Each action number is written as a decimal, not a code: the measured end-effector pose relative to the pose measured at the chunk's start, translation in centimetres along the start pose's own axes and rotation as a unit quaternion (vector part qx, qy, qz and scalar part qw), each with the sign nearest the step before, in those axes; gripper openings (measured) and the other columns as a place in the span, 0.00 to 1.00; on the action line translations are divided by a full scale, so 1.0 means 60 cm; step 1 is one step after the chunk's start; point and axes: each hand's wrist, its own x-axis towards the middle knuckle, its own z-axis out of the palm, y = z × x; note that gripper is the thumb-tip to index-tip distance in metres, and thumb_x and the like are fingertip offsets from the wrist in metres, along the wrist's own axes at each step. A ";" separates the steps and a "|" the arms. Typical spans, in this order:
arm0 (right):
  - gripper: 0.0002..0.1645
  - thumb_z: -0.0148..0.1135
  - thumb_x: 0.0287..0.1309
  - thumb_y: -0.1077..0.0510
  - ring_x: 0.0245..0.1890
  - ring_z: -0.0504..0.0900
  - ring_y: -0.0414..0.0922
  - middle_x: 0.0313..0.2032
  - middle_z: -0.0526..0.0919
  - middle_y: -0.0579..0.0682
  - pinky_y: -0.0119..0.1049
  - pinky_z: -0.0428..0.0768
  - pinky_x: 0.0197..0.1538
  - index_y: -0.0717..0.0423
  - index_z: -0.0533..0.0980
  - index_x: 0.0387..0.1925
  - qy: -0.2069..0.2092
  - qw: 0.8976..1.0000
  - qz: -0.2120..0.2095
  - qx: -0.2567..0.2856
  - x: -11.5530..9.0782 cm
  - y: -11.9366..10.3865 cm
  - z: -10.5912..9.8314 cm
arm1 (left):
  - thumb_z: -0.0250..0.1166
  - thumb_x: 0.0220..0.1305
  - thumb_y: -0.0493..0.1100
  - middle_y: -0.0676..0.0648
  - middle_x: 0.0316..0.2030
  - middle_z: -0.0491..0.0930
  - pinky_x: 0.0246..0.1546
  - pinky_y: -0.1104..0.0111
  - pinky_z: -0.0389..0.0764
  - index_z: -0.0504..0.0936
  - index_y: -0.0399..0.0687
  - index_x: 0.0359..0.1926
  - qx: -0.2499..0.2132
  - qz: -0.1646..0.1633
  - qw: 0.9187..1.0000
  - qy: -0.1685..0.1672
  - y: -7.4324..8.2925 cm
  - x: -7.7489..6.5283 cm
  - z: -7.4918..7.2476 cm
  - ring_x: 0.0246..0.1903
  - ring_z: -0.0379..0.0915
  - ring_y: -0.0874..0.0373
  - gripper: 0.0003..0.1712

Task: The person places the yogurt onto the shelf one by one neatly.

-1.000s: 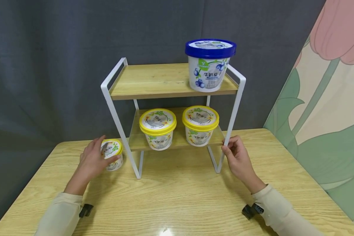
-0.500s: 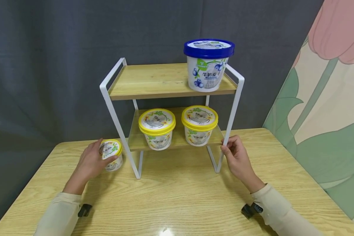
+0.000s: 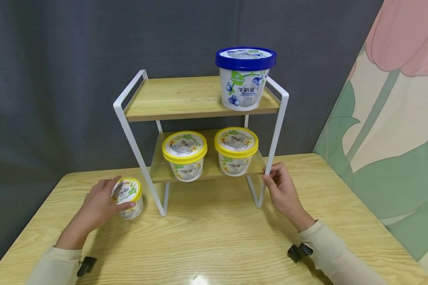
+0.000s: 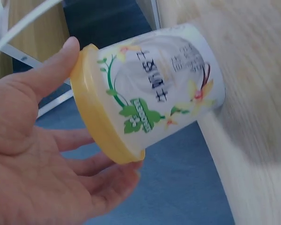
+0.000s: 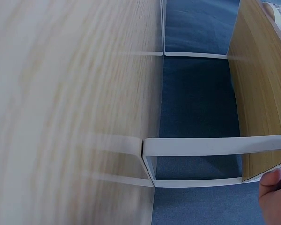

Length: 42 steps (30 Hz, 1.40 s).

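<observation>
My left hand grips a small white tub by its yellow lid, left of a two-tier rack. In the left wrist view, thumb and fingers curl about the lid of this tub, and its base is right at the tabletop. My right hand pinches the white metal frame of the rack at the lower shelf's right front corner. In the right wrist view only part of that hand shows, beside the shelf corner.
Two yellow-lidded tubs, one left and one right, stand on the lower shelf. A larger blue-lidded tub stands on the upper shelf's right side. A dark curtain hangs behind the wooden table.
The left hand and its tub have come nearer the table's front. The right hand keeps its place on the rack. The whole head view has shifted slightly.
</observation>
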 end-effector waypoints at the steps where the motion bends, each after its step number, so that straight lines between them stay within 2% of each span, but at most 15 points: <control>1: 0.08 0.54 0.63 0.76 0.29 0.71 0.34 0.31 0.72 0.39 0.26 0.72 0.32 0.74 0.68 0.43 -0.001 1.000 0.000 -0.002 0.000 0.000 0.000 | 0.76 0.50 0.61 0.20 0.62 0.62 0.54 0.33 0.65 0.57 0.29 0.72 0.002 0.002 1.000 0.001 0.001 -0.006 0.001 0.59 0.60 0.23 0.61; 10: 0.06 0.53 0.64 0.75 0.28 0.70 0.34 0.30 0.72 0.39 0.26 0.71 0.30 0.74 0.68 0.43 -0.001 1.000 0.006 -0.005 0.000 -0.001 0.000 | 0.79 0.42 0.64 0.32 0.53 0.70 0.48 0.41 0.66 0.63 0.39 0.72 0.021 0.030 0.999 -0.004 0.023 -0.054 0.010 0.51 0.67 0.36 0.62; 17: 0.07 0.53 0.64 0.76 0.28 0.70 0.34 0.32 0.73 0.38 0.27 0.71 0.31 0.74 0.67 0.43 -0.002 1.000 0.003 -0.002 -0.001 0.000 0.000 | 0.79 0.35 0.69 0.41 0.49 0.70 0.42 0.56 0.63 0.68 0.40 0.70 0.046 0.064 0.997 -0.022 0.039 -0.075 0.011 0.47 0.68 0.48 0.64; 21: 0.07 0.53 0.64 0.76 0.28 0.70 0.34 0.31 0.73 0.39 0.27 0.71 0.30 0.74 0.67 0.43 -0.002 1.000 -0.001 0.001 -0.001 0.000 0.000 | 0.79 0.34 0.70 0.43 0.49 0.70 0.41 0.57 0.61 0.70 0.41 0.68 0.047 0.076 0.996 -0.025 0.043 -0.080 0.012 0.48 0.67 0.49 0.63; 31: 0.07 0.53 0.64 0.76 0.28 0.70 0.34 0.31 0.72 0.40 0.27 0.71 0.31 0.74 0.68 0.43 -0.002 1.000 0.004 0.000 -0.001 -0.001 0.001 | 0.77 0.34 0.73 0.45 0.49 0.70 0.40 0.58 0.61 0.74 0.46 0.66 0.061 0.073 0.995 -0.013 0.046 -0.087 0.013 0.48 0.66 0.49 0.59; 34: 0.06 0.53 0.64 0.76 0.28 0.70 0.34 0.31 0.72 0.40 0.27 0.71 0.31 0.74 0.68 0.43 0.000 1.000 0.007 0.002 -0.001 -0.002 0.002 | 0.77 0.35 0.72 0.44 0.53 0.68 0.42 0.53 0.62 0.72 0.48 0.67 0.043 0.077 0.996 -0.010 0.039 -0.085 0.008 0.50 0.65 0.46 0.59; 37: 0.06 0.53 0.64 0.76 0.28 0.70 0.34 0.31 0.72 0.39 0.26 0.71 0.31 0.74 0.68 0.42 0.000 1.000 0.010 0.002 0.000 -0.002 0.002 | 0.79 0.37 0.67 0.41 0.58 0.65 0.47 0.45 0.67 0.67 0.47 0.70 -0.007 0.102 0.995 -0.021 0.020 -0.079 -0.003 0.55 0.65 0.40 0.60; 39: 0.07 0.53 0.64 0.76 0.29 0.70 0.34 0.31 0.71 0.39 0.26 0.71 0.32 0.74 0.68 0.43 0.000 1.000 0.009 0.001 0.000 -0.003 0.002 | 0.81 0.38 0.61 0.39 0.62 0.62 0.51 0.41 0.70 0.63 0.47 0.73 -0.046 0.123 0.990 -0.048 0.002 -0.075 -0.012 0.59 0.63 0.37 0.62; 42: 0.07 0.53 0.64 0.76 0.29 0.70 0.34 0.31 0.71 0.39 0.26 0.72 0.32 0.74 0.68 0.43 0.000 1.000 0.007 -0.002 0.000 -0.002 0.001 | 0.81 0.37 0.57 0.40 0.65 0.64 0.50 0.45 0.78 0.61 0.47 0.73 -0.072 0.169 0.980 -0.079 -0.024 -0.071 -0.021 0.61 0.65 0.46 0.63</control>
